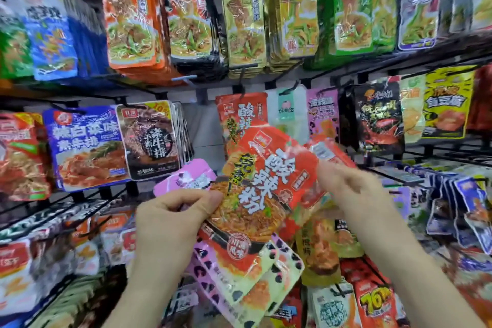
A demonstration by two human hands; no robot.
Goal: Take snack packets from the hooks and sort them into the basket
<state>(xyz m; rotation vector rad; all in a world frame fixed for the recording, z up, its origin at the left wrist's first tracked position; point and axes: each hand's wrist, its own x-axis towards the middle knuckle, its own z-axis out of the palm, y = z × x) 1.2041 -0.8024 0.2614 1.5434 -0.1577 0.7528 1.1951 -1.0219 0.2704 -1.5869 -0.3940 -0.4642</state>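
While the left hand pinches the red packet over the pink packets and the blurred right hand has an unreadable grip, best square the stack before seeking the unseen basket.

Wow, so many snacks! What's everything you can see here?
red packet: one, red, held in the middle
pink packets: at least two, pink, behind the red packet
orange packets: a stack, orange, top row left
gold packets: two stacks, gold, top row middle
green packets: a stack, green, top row right
black packet: one at front, black, middle row right
hooks: many, black, above the stacks
left hand: one, pinches red packet's left edge
right hand: one, blurred, at red packet's right edge
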